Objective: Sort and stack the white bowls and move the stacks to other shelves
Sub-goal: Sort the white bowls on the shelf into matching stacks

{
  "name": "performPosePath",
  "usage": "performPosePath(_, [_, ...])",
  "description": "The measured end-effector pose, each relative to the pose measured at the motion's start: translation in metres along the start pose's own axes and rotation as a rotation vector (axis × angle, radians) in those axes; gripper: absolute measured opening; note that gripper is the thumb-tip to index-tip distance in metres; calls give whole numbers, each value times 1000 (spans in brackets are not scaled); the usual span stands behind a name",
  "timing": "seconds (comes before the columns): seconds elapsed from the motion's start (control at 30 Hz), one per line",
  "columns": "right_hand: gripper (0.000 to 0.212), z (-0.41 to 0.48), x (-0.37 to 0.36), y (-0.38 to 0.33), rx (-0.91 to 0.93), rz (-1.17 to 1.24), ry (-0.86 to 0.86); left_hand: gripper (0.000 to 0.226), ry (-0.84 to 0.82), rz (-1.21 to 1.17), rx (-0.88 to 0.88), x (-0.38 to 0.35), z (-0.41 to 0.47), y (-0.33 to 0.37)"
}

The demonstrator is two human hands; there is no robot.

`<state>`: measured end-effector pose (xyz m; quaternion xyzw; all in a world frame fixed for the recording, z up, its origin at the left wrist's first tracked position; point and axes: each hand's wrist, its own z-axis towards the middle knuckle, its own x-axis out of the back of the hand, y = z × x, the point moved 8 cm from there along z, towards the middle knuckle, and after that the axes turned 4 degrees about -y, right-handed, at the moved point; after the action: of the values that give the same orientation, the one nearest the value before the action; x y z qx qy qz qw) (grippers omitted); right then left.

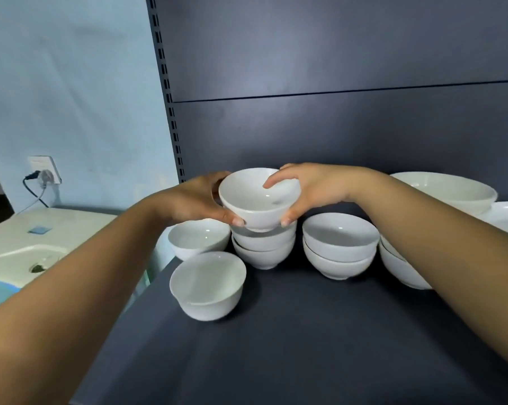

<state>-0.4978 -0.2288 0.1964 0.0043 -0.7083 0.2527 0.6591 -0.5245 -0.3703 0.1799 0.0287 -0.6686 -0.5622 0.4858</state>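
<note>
White bowl (260, 200), where is it?
- Right over a two-bowl stack (263, 249) on the dark shelf (305, 331); whether it touches, I can't tell.
- And the grips?
- Left grip (194, 200) and right grip (314, 188) both clasp its sides.

You see every bowl plain white and unpatterned, from the small bowl (207, 285) nearest you to the large bowl (448, 191) at right. Shelf (290, 331) and back panel (334, 54): matte dark slate grey. Wall (71, 83): pale blue; socket (44, 168): white; cable (26, 185): black; appliance (80, 223): cream with a blue sticker (39, 229).
</note>
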Motion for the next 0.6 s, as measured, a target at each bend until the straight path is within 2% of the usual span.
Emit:
performPosePath(0.17, [74,29,-6,14,-50,-11,-20,89,-12,11,48,12,27,-36])
performPosePath(0.6, [76,41,-49,47,-271,139,-53,87,-184,-47,62,-9,61,-99])
